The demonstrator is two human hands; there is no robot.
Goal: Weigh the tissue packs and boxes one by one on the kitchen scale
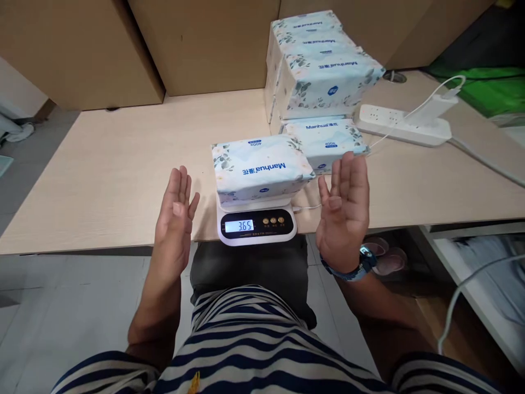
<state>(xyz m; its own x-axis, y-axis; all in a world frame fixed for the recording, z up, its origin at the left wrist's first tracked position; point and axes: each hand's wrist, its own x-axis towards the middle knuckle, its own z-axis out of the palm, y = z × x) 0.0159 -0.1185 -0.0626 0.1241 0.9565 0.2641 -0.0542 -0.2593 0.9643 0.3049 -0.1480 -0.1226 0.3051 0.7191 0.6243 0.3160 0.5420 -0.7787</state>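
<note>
A pale blue floral tissue pack point(259, 167) lies on a small white kitchen scale point(257, 223) at the table's front edge; the display reads 365. My left hand point(175, 210) is held up flat to the left of the scale, palm inward, fingers straight, holding nothing. To the right of the pack, my right hand point(345, 205) is raised the same way, open and empty, with a blue watch on its wrist. Neither hand touches the pack.
Behind the scale lies another tissue pack point(326, 141), with a stack of more packs point(322, 68) behind it. A white power strip point(404, 125) with a plugged-in charger and cables sits at the right. Cardboard boxes point(82, 49) line the back of the wooden table point(102, 169).
</note>
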